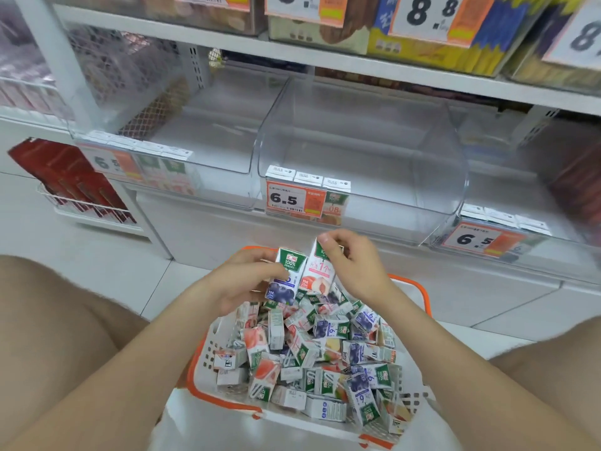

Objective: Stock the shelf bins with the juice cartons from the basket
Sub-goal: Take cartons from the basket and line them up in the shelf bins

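We record forearms [130, 353], left hand [240, 281] and right hand [354, 265] bare, thighs [48, 320] bare; white cloth [195, 428], likely clothing, at bottom edge.

White glossy floor tiles [107, 262], grey grout lines. White metal shelving unit [341, 65], slanted white upright post [53, 56] at left. Low white wire rack [87, 211] far left holds dark red boxes [71, 177]. Even, diffuse lighting.

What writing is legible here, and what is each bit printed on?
"6.5": middle bin's price tag
"6.5": right bin's price tag
"6.5", hazy: left bin's price tag
"8.8": upper shelf's price tag
"100%": blueberry carton, left hand
"1个": peach carton, right hand
Barcodes and the basket cartons' fine print: too small or blurred.
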### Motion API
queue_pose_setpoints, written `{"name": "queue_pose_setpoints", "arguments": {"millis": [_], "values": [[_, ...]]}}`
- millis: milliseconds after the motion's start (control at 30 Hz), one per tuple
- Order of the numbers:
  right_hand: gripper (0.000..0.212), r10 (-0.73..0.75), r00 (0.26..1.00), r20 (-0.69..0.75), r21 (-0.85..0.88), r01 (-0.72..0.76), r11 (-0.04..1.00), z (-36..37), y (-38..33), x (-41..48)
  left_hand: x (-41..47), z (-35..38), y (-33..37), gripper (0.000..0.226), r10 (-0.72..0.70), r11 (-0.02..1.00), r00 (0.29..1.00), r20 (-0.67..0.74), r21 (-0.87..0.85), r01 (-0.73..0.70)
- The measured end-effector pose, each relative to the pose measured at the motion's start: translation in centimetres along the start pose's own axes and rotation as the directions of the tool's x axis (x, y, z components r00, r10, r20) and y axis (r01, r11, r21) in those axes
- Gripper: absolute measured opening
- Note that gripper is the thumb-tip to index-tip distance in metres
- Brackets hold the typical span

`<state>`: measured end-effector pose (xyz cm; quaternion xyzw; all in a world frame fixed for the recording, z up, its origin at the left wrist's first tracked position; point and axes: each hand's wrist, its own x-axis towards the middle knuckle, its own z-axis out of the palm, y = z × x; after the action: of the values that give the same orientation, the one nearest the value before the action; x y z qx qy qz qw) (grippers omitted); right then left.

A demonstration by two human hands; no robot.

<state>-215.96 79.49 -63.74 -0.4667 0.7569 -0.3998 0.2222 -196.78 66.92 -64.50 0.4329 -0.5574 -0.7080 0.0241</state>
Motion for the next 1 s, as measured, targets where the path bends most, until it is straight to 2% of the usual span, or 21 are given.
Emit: {"name": "queue_pose_setpoints", "arguments": {"millis": [100,167,300,400,467,533,600,667,733,800,1000], "values": [[0.027,-0.078,0.993,-0.093,0.113,0.089,0.990,0.2,-3.3,0.1,-2.6,-1.9,2.6,0.037,0.123,0.991,0.991,-0.061,0.051,-0.120],[0.028,-0.089,0.988,-0.123,0.170,0.109,0.979,0.1,-5.6,0.5,-4.5,-3.3,4.5,0.039,0.219,0.968,0.965,-0.147,0.154,-0.196],[0.022,-0.129,0.978,-0.163,0.231,0.165,0.959,0.4,-10.0,2.1,-7.1,-6.7,7.6,0.037,0.442,0.865,0.828,-0.345,0.407,-0.293],[0.028,-0.261,0.937,-0.233,0.110,0.292,0.950,1.3,-13.5,3.9,-7.7,-9.0,8.9,0.035,0.529,0.811,0.702,-0.477,0.528,-0.252],[0.031,-0.377,0.884,-0.278,-0.040,0.382,0.923,2.0,-15.8,5.3,-7.6,-10.1,9.1,0.033,0.527,0.827,0.635,-0.565,0.514,-0.229],[0.035,-0.437,0.847,-0.302,-0.139,0.414,0.899,2.9,-17.7,7.1,-7.4,-11.1,8.7,0.035,0.518,0.843,0.589,-0.621,0.487,-0.228],[0.036,-0.461,0.849,-0.258,-0.218,0.414,0.884,4.2,-18.5,9.6,-6.9,-11.6,8.0,0.038,0.543,0.825,0.560,-0.626,0.521,-0.218],[0.029,-0.477,0.869,-0.134,-0.348,0.410,0.843,5.6,-18.5,12.3,-6.3,-11.8,7.4,0.037,0.584,0.785,0.546,-0.601,0.588,-0.192],[0.011,-0.411,0.911,-0.008,-0.489,0.355,0.797,6.8,-18.4,14.5,-5.8,-11.7,7.0,0.036,0.610,0.744,0.559,-0.562,0.649,-0.160],[0.022,-0.321,0.946,0.046,-0.550,0.292,0.782,7.9,-18.5,15.8,-5.2,-11.8,6.8,0.037,0.622,0.704,0.597,-0.507,0.695,-0.144],[0.026,-0.146,0.970,0.193,-0.502,0.226,0.835,10.5,-18.8,18.8,-3.6,-11.8,6.6,0.038,0.601,0.610,0.695,-0.395,0.789,-0.080]]}}
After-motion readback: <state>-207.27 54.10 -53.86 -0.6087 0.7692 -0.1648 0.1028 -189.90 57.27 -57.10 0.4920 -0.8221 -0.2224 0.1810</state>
